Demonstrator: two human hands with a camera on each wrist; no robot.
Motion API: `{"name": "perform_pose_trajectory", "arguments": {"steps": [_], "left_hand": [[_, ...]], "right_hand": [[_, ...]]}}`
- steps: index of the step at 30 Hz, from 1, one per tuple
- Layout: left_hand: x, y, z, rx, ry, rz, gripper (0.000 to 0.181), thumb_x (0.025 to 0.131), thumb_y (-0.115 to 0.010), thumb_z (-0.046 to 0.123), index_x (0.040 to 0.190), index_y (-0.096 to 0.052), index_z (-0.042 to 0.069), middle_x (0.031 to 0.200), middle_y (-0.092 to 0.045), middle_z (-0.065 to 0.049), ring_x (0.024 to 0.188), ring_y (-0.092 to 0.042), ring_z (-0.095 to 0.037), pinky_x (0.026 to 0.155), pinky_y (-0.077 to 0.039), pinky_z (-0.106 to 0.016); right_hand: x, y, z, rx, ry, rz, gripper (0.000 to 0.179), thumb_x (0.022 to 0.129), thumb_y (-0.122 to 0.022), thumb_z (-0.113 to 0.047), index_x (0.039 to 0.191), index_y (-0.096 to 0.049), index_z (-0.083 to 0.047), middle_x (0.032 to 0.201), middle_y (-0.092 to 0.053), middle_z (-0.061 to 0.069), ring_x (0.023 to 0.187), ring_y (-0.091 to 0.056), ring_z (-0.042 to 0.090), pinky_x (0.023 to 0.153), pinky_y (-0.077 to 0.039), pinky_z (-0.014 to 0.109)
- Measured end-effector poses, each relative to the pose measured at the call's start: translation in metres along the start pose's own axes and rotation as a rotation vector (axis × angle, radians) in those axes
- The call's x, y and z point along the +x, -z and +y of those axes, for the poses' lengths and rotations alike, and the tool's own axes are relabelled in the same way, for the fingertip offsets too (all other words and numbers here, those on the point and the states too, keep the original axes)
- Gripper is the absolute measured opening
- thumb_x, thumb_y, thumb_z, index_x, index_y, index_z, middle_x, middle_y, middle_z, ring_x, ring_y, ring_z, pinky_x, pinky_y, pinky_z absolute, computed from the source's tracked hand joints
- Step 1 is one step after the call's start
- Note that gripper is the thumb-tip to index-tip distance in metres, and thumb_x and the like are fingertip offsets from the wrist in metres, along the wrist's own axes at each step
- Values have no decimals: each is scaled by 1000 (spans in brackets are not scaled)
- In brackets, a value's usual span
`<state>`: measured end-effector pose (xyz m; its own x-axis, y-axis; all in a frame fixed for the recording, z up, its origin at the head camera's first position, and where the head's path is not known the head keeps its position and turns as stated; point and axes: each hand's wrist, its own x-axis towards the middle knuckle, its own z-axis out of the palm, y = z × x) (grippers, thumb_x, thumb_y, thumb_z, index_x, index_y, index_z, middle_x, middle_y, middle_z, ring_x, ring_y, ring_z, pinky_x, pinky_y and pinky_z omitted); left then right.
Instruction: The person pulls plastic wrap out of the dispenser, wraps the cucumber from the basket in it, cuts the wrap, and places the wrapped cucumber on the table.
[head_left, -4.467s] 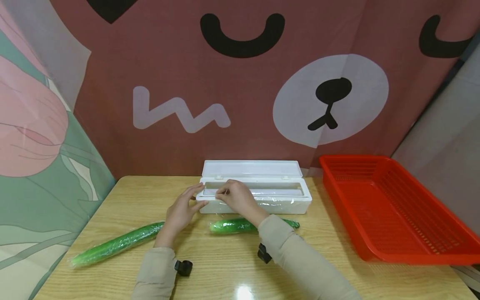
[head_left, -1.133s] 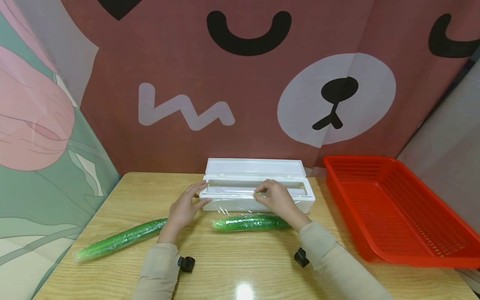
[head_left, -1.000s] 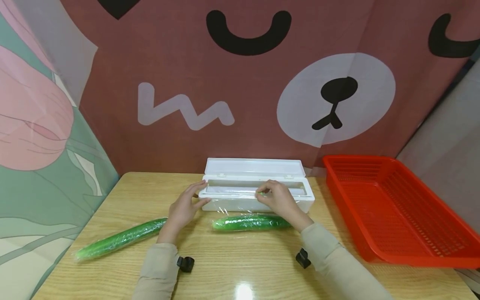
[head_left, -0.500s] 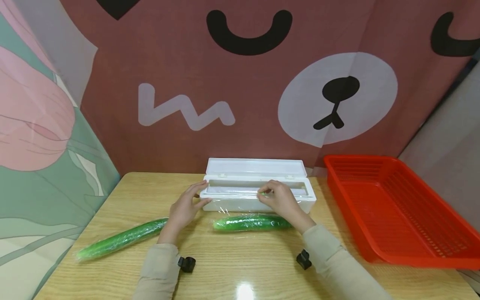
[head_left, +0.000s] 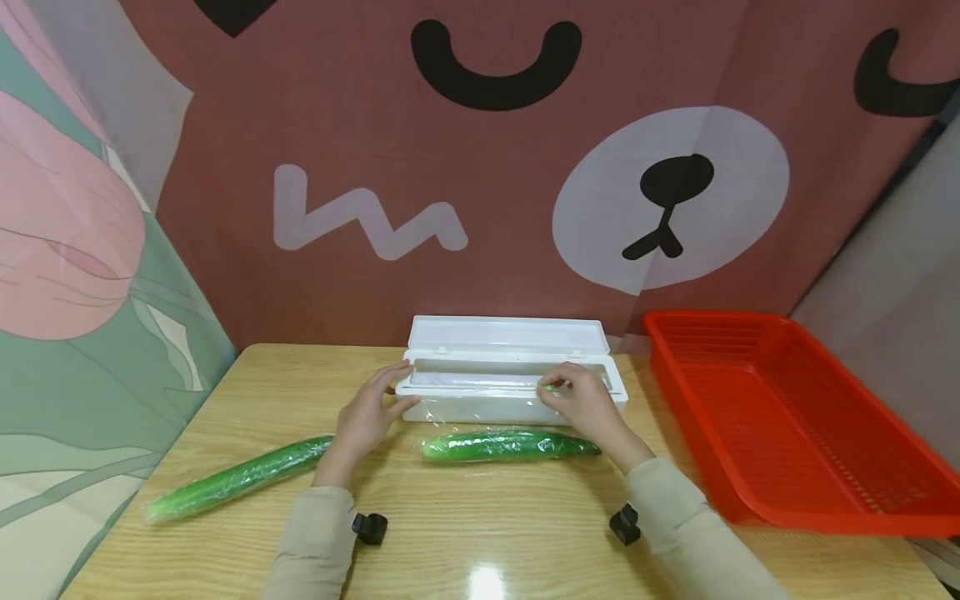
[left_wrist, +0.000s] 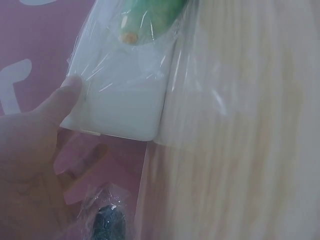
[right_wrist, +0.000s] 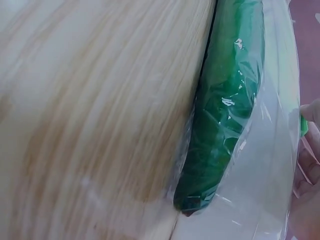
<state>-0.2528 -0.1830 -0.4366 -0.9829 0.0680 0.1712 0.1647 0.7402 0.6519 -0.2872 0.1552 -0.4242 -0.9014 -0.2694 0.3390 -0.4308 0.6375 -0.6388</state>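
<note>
A white cling film box [head_left: 480, 408] stands with its lid raised and a film roll [head_left: 472, 380] inside. My left hand [head_left: 367, 412] grips its left end, thumb in front and fingers behind; in the left wrist view the thumb [left_wrist: 67, 97] presses the box. On the front rim, right of the middle, my right hand [head_left: 588, 404] pinches a small green slide cutter [head_left: 550, 387], mostly covered by the fingers. Clear film hangs over the box front down to a cucumber [head_left: 510, 446] lying wrapped before it; its dark end shows in the right wrist view.
Another film-wrapped cucumber [head_left: 240, 479] lies slanted at the left, its far end behind the left wrist. A red plastic basket [head_left: 720, 467] stands on the right of the wooden table [head_left: 465, 517]. A printed curtain [head_left: 495, 275] hangs right behind the box.
My right hand has slid rightward along the box's front rim with the green cutter, from near the left end to right of the middle. My left hand keeps its hold on the box.
</note>
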Motion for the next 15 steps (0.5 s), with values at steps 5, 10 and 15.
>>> {"name": "perform_pose_trajectory", "arguments": {"steps": [5, 10, 15], "left_hand": [[-1, 1, -1, 6, -9, -5, 55, 95, -67, 34, 146, -50, 19, 153, -42, 3, 117, -56, -24, 84, -48, -55], [0, 1, -1, -4, -15, -6, 56, 95, -67, 35, 146, -50, 19, 153, -42, 3, 117, -56, -23, 85, -48, -54], [0, 2, 0, -13, -27, -1, 55, 95, -68, 34, 145, -51, 19, 152, -43, 3, 117, -56, -23, 85, -49, -53]], "right_hand": [[-1, 0, 4, -23, 21, 37, 4, 86, -76, -12, 90, -75, -12, 92, -69, -2, 88, -63, 18, 81, -54, 42], [-3, 2, 3, -53, 42, 65, 6, 84, -76, -11, 89, -75, -13, 93, -70, -1, 88, -65, 20, 80, -54, 43], [-4, 3, 3, -82, 48, 85, 6, 83, -76, -10, 88, -75, -13, 92, -70, 0, 88, -64, 22, 80, -52, 43]]}}
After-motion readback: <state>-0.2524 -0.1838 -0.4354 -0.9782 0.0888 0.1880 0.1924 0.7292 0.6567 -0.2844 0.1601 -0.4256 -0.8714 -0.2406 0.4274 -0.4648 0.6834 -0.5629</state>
